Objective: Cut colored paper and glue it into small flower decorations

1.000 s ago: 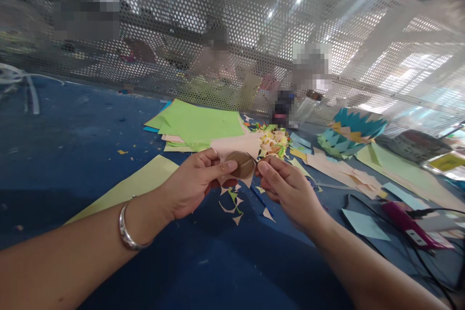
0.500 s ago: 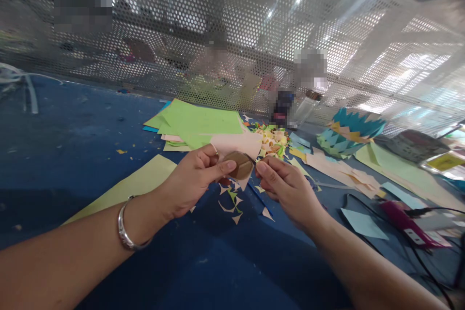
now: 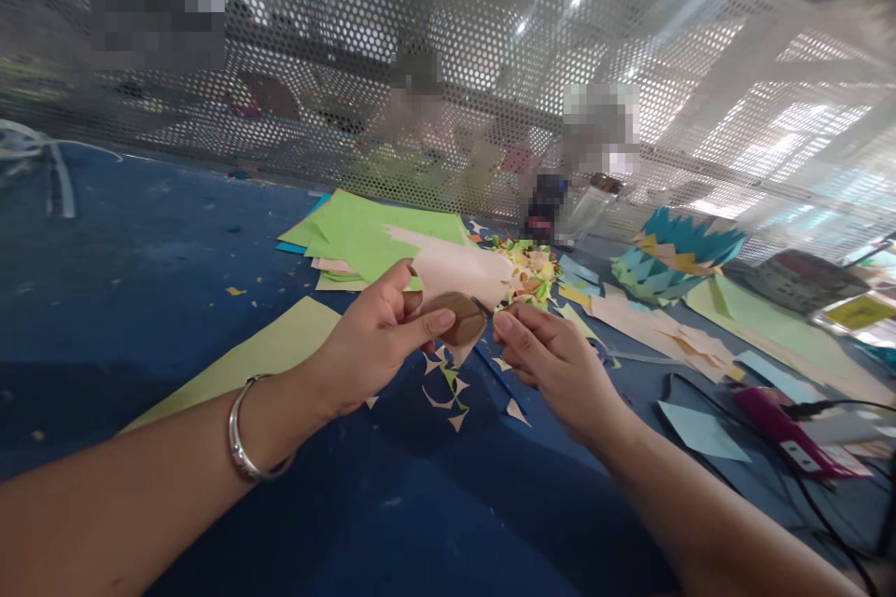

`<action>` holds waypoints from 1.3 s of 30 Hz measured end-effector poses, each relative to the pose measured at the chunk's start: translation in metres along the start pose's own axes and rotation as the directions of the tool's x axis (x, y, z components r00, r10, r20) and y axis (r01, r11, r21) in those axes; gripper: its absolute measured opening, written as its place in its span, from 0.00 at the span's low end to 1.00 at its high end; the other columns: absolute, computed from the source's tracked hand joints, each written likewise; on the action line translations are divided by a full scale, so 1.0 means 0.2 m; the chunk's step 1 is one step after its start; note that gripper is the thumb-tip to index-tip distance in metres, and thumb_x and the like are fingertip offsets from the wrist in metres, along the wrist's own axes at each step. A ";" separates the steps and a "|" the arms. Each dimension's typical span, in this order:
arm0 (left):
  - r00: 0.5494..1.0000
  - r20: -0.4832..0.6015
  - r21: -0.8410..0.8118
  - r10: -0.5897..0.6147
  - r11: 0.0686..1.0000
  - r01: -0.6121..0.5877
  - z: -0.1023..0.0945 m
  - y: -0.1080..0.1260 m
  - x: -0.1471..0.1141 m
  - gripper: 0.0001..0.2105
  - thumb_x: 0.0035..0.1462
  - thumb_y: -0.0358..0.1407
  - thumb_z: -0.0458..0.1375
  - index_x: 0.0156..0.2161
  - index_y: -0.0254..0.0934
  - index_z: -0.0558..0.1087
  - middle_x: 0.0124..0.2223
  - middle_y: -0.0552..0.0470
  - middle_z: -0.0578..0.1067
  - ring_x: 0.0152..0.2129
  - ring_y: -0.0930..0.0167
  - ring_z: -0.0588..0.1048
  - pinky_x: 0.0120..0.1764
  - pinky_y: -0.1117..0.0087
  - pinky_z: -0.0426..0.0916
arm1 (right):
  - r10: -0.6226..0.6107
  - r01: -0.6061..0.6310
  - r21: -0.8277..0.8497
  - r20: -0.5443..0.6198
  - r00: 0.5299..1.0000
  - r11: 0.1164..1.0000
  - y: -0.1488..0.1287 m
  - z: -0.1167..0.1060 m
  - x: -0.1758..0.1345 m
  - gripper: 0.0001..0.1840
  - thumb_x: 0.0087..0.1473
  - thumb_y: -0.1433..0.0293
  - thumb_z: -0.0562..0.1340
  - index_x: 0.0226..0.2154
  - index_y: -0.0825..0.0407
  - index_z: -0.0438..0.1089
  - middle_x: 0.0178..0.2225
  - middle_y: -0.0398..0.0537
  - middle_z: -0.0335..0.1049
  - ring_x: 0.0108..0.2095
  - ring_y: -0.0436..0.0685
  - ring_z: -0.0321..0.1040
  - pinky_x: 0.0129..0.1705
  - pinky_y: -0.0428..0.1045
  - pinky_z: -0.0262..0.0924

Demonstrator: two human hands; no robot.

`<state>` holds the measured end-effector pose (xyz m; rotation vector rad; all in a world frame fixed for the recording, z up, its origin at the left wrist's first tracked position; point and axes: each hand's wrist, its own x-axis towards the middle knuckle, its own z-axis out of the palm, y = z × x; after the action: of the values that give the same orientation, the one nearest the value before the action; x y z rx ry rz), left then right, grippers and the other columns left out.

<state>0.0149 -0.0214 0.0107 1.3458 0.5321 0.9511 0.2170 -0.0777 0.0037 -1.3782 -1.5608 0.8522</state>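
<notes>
My left hand (image 3: 392, 336) is closed, with its thumb pressing a flat, round brown disc (image 3: 463, 321) onto a pale pink sheet of paper (image 3: 462, 269). The sheet is held off the table and its far edge overlaps a green stack. At the disc's right edge, my right hand (image 3: 546, 345) is closed in a pinch. A thin dark tip (image 3: 482, 305) sticks out from its fingers towards the disc; the rest of it is hidden. Below the hands, cut paper scraps (image 3: 448, 382) lie on the blue table (image 3: 392, 513), beside a thin blue stick (image 3: 500, 378).
Green sheets (image 3: 378, 229) are stacked at the back, near a heap of small coloured cut pieces (image 3: 532, 270). To the right are a teal paper crown-like ring (image 3: 679, 256) and a magenta power strip (image 3: 791, 434) with cables. A perforated metal screen (image 3: 448, 47) rises behind.
The pink sheet has swung up and left, showing more of itself over the green stack. Both hands stay almost in place, still at the brown disc.
</notes>
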 end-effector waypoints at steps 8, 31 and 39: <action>0.999 0.045 0.083 -0.005 0.997 0.001 -0.01 -0.02 -0.01 0.19 0.61 0.36 0.62 0.54 0.41 0.61 0.35 0.52 0.79 0.29 0.70 0.77 0.33 0.71 0.67 | 0.002 -0.002 -0.027 0.016 1.000 1.000 0.01 0.00 0.00 0.24 0.64 0.48 0.57 0.28 0.50 0.62 0.22 0.35 0.45 0.20 0.47 0.43 0.21 0.47 0.38; 0.989 -0.102 0.252 0.104 0.965 -0.075 -0.01 -0.01 0.00 0.22 0.61 0.35 0.62 0.56 0.38 0.57 0.28 0.59 0.76 0.20 0.77 0.69 0.26 0.74 0.63 | 0.018 -0.018 0.022 0.013 1.000 1.000 0.00 0.00 0.00 0.25 0.63 0.48 0.58 0.28 0.52 0.63 0.20 0.35 0.46 0.20 0.45 0.42 0.20 0.45 0.38; 0.997 -0.016 0.153 0.080 0.985 -0.076 -0.01 -0.01 0.00 0.21 0.62 0.33 0.62 0.54 0.38 0.58 0.30 0.56 0.78 0.21 0.76 0.71 0.26 0.74 0.62 | 0.051 -0.054 0.091 0.035 0.998 0.994 0.00 0.01 0.00 0.25 0.63 0.49 0.59 0.27 0.52 0.63 0.20 0.34 0.47 0.20 0.45 0.41 0.19 0.45 0.36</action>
<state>0.0142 -0.0195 0.0083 1.5040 0.5818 1.0059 0.2155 -0.0776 0.0037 -1.3499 -1.4966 0.9714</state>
